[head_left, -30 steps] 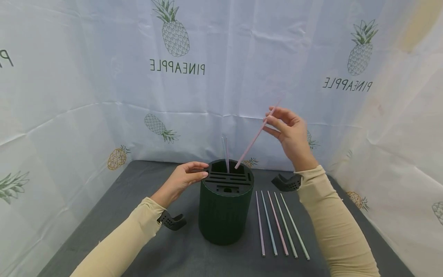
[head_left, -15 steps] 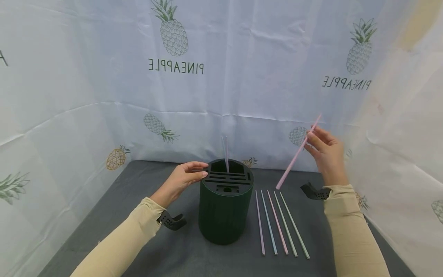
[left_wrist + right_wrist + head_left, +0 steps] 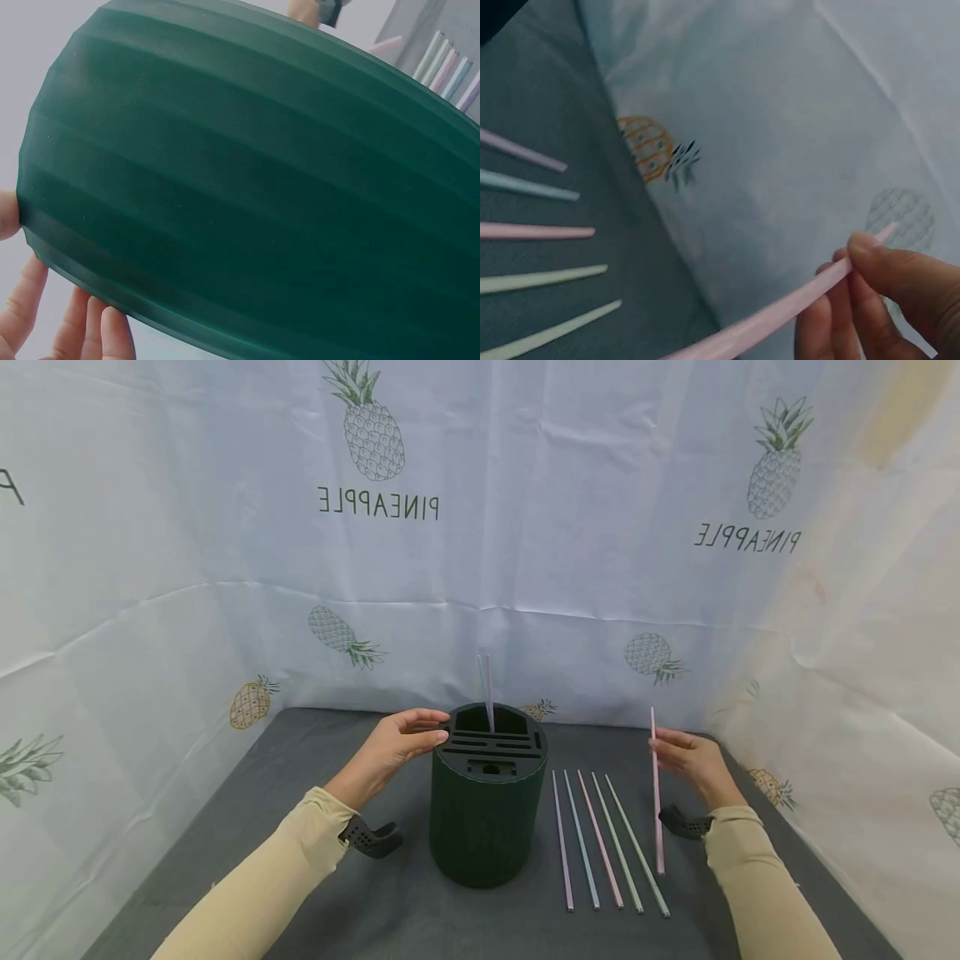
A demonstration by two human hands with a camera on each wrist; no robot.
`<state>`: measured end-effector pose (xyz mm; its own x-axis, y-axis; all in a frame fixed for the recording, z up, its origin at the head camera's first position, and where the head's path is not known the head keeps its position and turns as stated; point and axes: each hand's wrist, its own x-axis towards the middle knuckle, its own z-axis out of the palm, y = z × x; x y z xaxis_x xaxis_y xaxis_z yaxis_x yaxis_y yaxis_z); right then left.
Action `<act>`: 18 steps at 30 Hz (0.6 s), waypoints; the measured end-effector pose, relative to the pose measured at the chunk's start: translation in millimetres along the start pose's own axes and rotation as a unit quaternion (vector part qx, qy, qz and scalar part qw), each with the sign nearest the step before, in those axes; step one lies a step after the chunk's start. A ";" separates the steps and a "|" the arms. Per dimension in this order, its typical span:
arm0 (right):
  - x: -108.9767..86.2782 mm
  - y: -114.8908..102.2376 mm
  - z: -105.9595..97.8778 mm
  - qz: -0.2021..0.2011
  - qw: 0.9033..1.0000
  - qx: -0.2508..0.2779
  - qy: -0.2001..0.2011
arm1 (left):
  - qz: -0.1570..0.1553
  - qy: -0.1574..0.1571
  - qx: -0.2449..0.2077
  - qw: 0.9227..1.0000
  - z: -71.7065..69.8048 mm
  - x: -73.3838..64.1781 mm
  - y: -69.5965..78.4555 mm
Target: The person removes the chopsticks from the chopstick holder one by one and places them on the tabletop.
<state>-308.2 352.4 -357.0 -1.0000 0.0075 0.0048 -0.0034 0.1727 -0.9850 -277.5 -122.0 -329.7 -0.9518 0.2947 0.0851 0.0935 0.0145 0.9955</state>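
Head view: left hand (image 3: 390,747) at the left rim of the dark green holder (image 3: 482,831), fingers and thumb extended and touching it. Right hand (image 3: 699,766) pinches a pink stick (image 3: 657,807) near its upper end, well right of the holder; it looks near vertical from here, can't tell if the lower end touches the worktop (image 3: 375,910). Holder stands upright, two thin sticks (image 3: 491,697) poking out of its big rear compartment, slots and a small recess in front of that. Between holder and right hand, five more lie side by side, from left: lilac stick (image 3: 562,841), blue stick (image 3: 581,839), second pink stick (image 3: 599,838), two pale green sticks (image 3: 617,843). Behind: white cloth (image 3: 480,552), pineapple prints, mirrored lettering. Left wrist view: holder's ribbed wall fills most of it, my fingertips and thumb on its edge lower left, ends of the row top right. Right wrist view: thumb and fingers pinch the pink stick, its tip showing past my thumb; row at left, orange pineapple print beyond.
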 end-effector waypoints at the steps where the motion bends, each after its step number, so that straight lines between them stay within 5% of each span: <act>1: 0.5 4.8 -0.4 0.011 1.000 -0.026 -0.008 | 0.001 -0.001 0.001 1.000 -0.3 -0.2 -0.1; 8: 3.9 34.7 -0.6 0.055 0.993 -0.097 -0.027 | -0.003 -0.001 -0.001 1.000 -1.2 0.0 -1.0; 18: 6.9 61.3 4.2 0.070 0.989 -0.122 -0.039 | -0.002 -0.004 0.001 1.000 -2.3 -0.2 -1.0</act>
<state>-315.3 358.9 -418.1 -0.9881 -0.0251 -0.1519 0.1287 0.4073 -0.9042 -278.0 -124.2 -330.6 -0.9501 0.3014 0.0803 0.0896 0.0172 0.9958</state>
